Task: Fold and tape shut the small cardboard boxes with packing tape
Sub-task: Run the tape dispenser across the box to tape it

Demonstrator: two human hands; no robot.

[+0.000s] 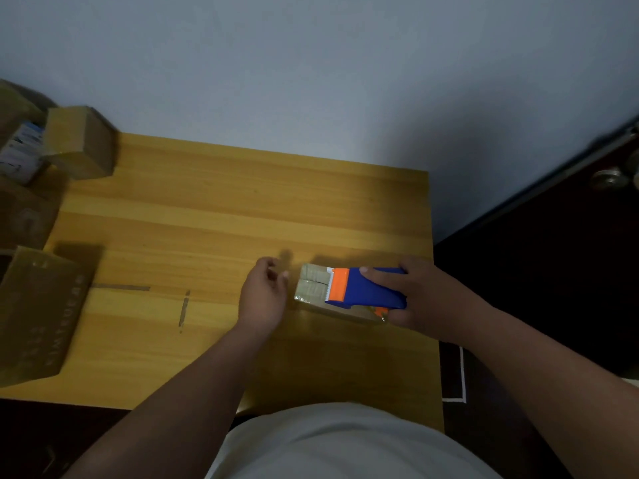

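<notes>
Small cardboard boxes: two, one under my dispenser (313, 288), one at far left (81, 143). Large carton (41, 312): one. Tape dispenser (366, 288): one. Table (242, 202): one. My hands: two, left (264, 293), right (420, 299).

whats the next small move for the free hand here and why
Probably bring the left hand onto the small box to steady it. The right hand holds the blue and orange tape dispenser on the box top, while the left hand hovers beside the box, apart from it, so nothing braces it against the pull.
</notes>
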